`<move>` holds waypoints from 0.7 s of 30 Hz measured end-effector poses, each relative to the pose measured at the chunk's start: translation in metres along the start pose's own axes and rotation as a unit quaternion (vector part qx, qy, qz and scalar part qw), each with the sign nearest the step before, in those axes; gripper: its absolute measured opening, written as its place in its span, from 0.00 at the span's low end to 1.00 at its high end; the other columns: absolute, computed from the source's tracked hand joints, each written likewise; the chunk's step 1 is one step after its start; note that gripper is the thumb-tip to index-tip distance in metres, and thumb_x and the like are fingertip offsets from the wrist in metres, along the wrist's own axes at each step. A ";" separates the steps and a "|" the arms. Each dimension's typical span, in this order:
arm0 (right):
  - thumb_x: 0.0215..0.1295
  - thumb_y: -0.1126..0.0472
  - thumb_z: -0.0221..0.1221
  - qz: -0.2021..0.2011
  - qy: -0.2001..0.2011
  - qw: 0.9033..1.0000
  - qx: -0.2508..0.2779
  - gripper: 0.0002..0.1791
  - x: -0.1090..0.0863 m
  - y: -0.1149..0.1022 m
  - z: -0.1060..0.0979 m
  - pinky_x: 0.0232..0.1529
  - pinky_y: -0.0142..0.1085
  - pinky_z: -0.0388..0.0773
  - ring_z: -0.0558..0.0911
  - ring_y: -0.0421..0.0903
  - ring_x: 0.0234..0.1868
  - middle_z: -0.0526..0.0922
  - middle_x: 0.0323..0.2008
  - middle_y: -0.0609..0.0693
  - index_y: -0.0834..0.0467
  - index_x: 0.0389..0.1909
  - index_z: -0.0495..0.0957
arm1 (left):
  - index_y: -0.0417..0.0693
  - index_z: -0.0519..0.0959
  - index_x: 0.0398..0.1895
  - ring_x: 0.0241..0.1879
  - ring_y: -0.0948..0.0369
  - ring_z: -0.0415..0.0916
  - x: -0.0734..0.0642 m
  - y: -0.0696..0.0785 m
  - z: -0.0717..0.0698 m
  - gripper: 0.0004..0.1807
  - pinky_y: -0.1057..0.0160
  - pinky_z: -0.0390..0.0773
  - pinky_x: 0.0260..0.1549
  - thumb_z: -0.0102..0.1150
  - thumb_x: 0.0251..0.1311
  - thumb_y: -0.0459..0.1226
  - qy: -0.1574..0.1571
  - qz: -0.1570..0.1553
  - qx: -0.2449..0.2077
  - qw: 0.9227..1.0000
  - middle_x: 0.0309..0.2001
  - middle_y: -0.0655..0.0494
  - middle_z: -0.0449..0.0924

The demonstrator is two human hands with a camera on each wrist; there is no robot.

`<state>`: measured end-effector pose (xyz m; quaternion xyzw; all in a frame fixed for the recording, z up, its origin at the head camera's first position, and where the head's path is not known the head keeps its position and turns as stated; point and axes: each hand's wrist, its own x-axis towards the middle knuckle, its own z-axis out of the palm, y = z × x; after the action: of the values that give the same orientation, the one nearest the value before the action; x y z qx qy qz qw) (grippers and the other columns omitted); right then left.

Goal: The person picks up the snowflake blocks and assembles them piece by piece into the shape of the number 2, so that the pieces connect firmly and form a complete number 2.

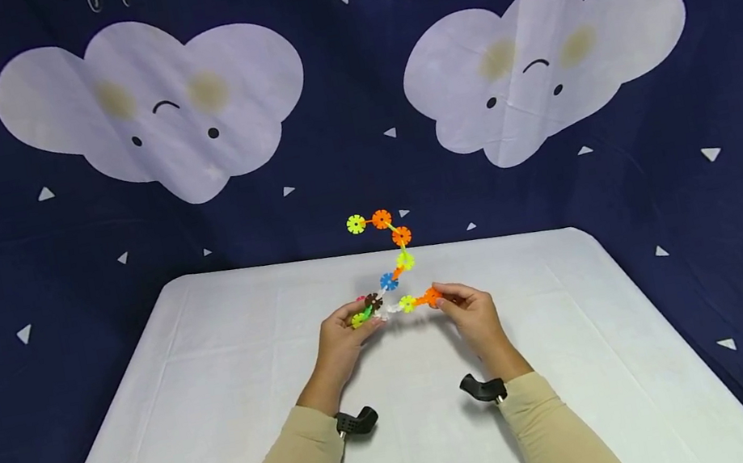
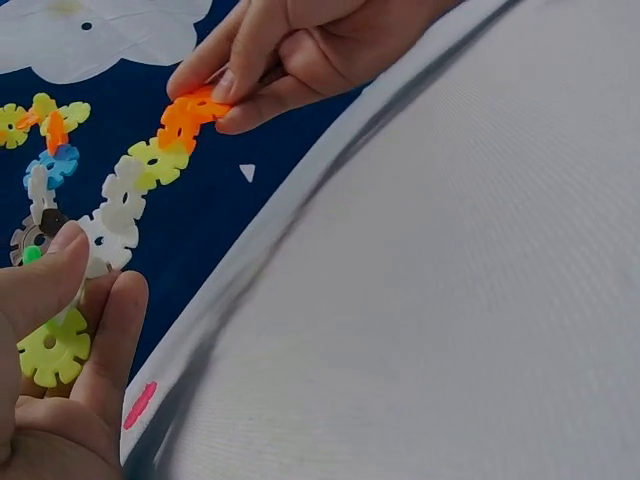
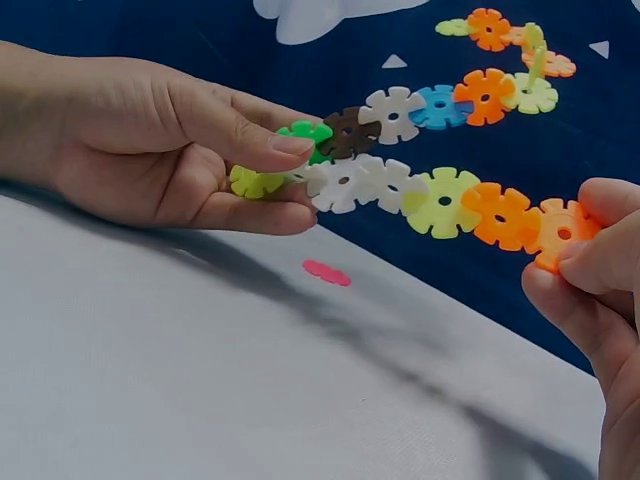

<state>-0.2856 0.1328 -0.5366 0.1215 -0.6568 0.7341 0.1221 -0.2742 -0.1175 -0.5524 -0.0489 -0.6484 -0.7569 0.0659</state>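
A chain of interlocking plastic snowflake discs, with a blue disc partway along it, is held up above the table between both hands. My left hand pinches it near a green disc, a yellow-green disc and a dark brown disc. One branch runs through white discs, a yellow disc and an orange disc to an end orange disc. My right hand pinches that end disc between thumb and fingers. The other branch curves away to a far yellow disc.
A loose pink disc lies on the white-covered table below the hands. Behind the table's far edge hangs a dark blue cloth printed with clouds and small triangles. Black wrist-worn devices stick out over the table.
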 end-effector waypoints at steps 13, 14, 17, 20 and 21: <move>0.68 0.82 0.61 0.010 0.017 1.000 0.010 0.16 -0.003 0.000 0.006 0.46 0.35 0.86 0.86 0.44 0.42 0.86 0.49 0.65 0.76 0.55 0.82 | 0.30 0.83 0.55 0.52 0.56 0.81 -0.003 0.002 0.000 0.23 0.68 0.83 0.49 0.78 0.55 0.25 -0.004 0.014 0.041 0.999 0.54 0.41 0.85; 0.68 0.82 0.62 0.011 0.017 1.000 0.008 0.16 -0.003 0.000 0.006 0.46 0.35 0.87 0.86 0.44 0.42 0.86 0.49 0.65 0.76 0.55 0.82 | 0.30 0.83 0.55 0.53 0.57 0.81 -0.003 0.002 0.000 0.23 0.68 0.83 0.49 0.78 0.55 0.24 -0.003 0.013 0.039 0.999 0.55 0.41 0.85; 0.68 0.80 0.63 0.009 0.024 1.000 0.008 0.16 -0.003 0.001 0.007 0.46 0.34 0.86 0.86 0.45 0.42 0.86 0.48 0.65 0.74 0.56 0.82 | 0.30 0.83 0.56 0.52 0.57 0.81 -0.004 0.002 0.001 0.24 0.68 0.83 0.49 0.78 0.55 0.24 -0.007 0.006 0.026 1.000 0.55 0.41 0.85; 0.70 0.80 0.61 -0.001 0.018 0.999 0.033 0.20 -0.003 0.002 0.007 0.49 0.35 0.85 0.85 0.49 0.47 0.84 0.52 0.69 0.74 0.62 0.78 | 0.30 0.82 0.57 0.51 0.59 0.82 -0.004 0.002 0.002 0.24 0.67 0.84 0.48 0.77 0.56 0.24 -0.020 -0.001 0.003 1.000 0.55 0.41 0.85; 0.71 0.80 0.60 -0.004 0.013 0.999 0.043 0.23 -0.003 0.002 0.008 0.51 0.35 0.85 0.85 0.51 0.50 0.83 0.54 0.71 0.73 0.66 0.76 | 0.29 0.82 0.58 0.50 0.59 0.82 -0.004 0.002 0.002 0.24 0.66 0.84 0.47 0.76 0.57 0.24 -0.024 -0.002 -0.006 1.000 0.55 0.40 0.85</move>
<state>-0.2837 0.1248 -0.5383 0.1197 -0.6222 0.7629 0.1282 -0.2700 -0.1157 -0.5503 -0.0661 -0.6455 -0.7594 0.0482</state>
